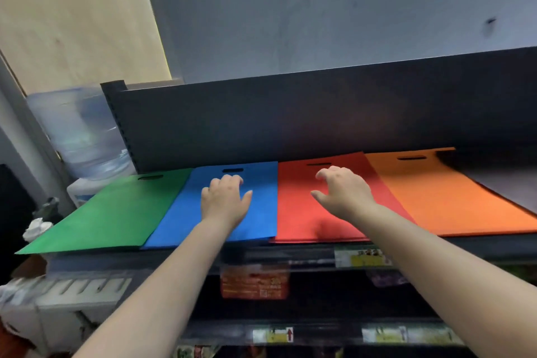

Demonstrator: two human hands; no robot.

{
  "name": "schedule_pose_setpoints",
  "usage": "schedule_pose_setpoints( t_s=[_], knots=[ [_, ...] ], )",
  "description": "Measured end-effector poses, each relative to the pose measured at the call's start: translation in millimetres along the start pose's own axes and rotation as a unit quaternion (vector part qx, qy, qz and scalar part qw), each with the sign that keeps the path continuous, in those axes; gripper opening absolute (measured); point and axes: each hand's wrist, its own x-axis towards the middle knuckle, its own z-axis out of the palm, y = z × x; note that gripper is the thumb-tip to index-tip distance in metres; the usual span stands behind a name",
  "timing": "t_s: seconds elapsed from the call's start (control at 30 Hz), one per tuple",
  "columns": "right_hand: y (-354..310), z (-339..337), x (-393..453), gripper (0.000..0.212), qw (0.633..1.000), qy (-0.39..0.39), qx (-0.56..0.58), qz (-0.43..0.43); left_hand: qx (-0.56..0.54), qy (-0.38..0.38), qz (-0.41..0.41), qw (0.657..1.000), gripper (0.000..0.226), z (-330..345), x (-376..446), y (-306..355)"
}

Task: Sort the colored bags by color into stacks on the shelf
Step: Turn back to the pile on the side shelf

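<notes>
Top shelf (494,241): I see four flat stacks side by side, left to right: green bags (116,212), blue bags (261,212), red bags (296,206), orange bags (436,197). Left hand (225,199) rests on the blue stack, fingers bent at the tips, gripping nothing. Right hand (343,192) hovers over the red stack, fingers loosely curled, empty. Water jug (78,131) stands left of the shelf.

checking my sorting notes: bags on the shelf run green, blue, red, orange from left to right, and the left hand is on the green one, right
Not quite. The head view shows the left hand resting on the blue bag, not the green bag. The rest holds: the order on the shelf runs green, blue, red bag, orange bag.
</notes>
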Motion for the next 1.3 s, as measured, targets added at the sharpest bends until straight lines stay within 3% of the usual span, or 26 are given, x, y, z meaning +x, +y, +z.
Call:
schedule_pose_setpoints(
  t_s=[0.27,0.5,0.6,0.97,1.13,1.3],
  knots=[
    [162.9,-75.1,-51.6,0.046,0.991,0.013,-0.104,0.082,-0.091,-0.032,0.161,0.982,0.041,13.3,-2.9,232.5],
    [298.6,-124.0,-103.5,0.043,0.974,-0.006,-0.133,0.181,-0.136,-0.147,0.198,0.959,0.045,51.8,-22.2,379.3],
    [343.5,-134.1,-117.3,0.042,0.966,-0.028,-0.128,0.224,-0.142,-0.179,0.195,0.954,0.043,65.1,-26.0,415.5],
    [439.7,-131.0,-104.9,0.041,0.958,-0.069,-0.119,0.252,-0.164,-0.157,0.224,0.948,0.034,90.6,5.2,492.2],
    [465.7,-133.2,-82.9,0.04,0.962,-0.076,-0.135,0.224,-0.012,-0.047,0.286,0.957,0.03,89.6,30.8,512.6],
    [497.4,-154.2,-73.7,0.039,0.955,-0.057,-0.19,0.221,-0.013,-0.01,0.358,0.933,0.03,79.9,58.8,580.5]
  ],
)
